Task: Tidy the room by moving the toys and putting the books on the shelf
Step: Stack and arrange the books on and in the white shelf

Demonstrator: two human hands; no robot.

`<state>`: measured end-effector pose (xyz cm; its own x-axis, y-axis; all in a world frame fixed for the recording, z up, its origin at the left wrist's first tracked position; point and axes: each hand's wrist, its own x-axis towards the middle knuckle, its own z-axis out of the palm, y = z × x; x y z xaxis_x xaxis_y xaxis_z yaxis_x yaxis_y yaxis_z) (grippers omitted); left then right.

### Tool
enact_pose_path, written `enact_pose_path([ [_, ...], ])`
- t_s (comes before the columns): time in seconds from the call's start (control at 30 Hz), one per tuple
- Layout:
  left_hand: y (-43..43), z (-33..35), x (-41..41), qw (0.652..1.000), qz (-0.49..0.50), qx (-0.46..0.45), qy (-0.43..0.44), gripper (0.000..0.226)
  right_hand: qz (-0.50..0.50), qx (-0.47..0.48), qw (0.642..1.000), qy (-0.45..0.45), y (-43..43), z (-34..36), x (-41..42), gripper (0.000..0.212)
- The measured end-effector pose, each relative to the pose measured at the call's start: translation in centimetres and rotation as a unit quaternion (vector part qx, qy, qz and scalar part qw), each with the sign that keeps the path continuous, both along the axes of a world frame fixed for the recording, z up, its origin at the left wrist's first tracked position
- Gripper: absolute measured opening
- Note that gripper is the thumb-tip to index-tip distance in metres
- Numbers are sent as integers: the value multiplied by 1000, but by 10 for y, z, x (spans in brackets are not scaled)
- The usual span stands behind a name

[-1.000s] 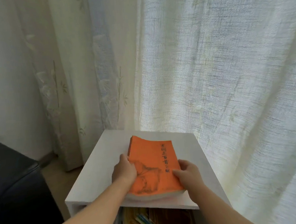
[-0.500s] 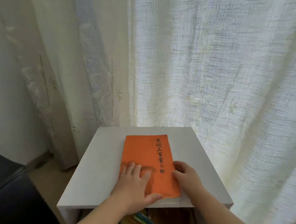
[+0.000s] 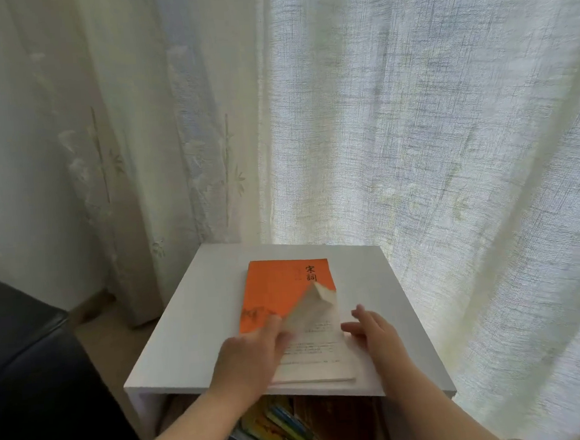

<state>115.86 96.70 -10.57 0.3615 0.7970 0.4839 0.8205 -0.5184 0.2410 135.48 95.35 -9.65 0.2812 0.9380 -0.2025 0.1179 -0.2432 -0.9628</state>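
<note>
The orange soft-cover paperback book (image 3: 279, 289) lies flat on the white wooden shelf unit's top (image 3: 193, 329), its near end right at the front edge. Its near right cover corner is flipped up, baring a white printed page. The left hand (image 3: 250, 356) lies on the book's near left part, fingers flat against it and gripping nothing. The right hand (image 3: 372, 331) sits at the book's right edge, fingers spread and loose, holding nothing. Colourful books (image 3: 285, 423) fill the compartment beneath. This one looks light and floppy, with a cover that bends and creases easily. I'd press the cover shut first, then take it by the spine side or both long edges. A pale sheer curtain (image 3: 413, 142) hangs behind.
</note>
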Motion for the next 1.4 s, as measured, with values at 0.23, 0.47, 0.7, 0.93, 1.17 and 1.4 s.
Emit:
enact_pose_path([
  [0.23, 5, 10, -22, 759, 139, -294, -564, 26, -9, 4, 996, -83, 3, -6, -8, 18],
  [0.47, 21, -12, -42, 528, 120, -346, -766, 20, -18, 7, 991, -135, 3, -11, -13, 28],
  [0.7, 18, -13, -46, 501, 108, -360, -780, 31, -19, -2, 989, -149, 4, -11, -13, 31],
  [0.93, 14, -9, -43, 532, 109, -352, -762, 20, -11, 2, 990, -139, 3, -11, -11, 30],
  [1.17, -3, 2, -32, 822, 46, -339, -455, 42, -28, 0, 992, -119, 4, -11, -11, 32],
  [1.4, -3, -14, -8, 960, 48, -226, -156, 17, 2, 9, 990, -142, -5, -8, -18, 32],
])
